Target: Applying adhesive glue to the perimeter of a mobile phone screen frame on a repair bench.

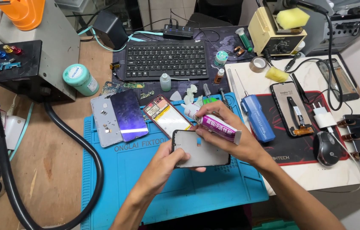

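Note:
My left hand holds a phone screen panel, grey back side up, over the blue work mat. My right hand grips a purple and white glue tube, its white nozzle pointing left near the panel's top edge. Just behind lies an opened phone frame with a red rim and a yellow battery. Further left on the mat rest a grey back cover and a dark glossy screen.
A black keyboard sits at the back. A thick black hose curves over the wooden table at the left. A blue electric screwdriver, another phone, a charger and a mouse lie to the right.

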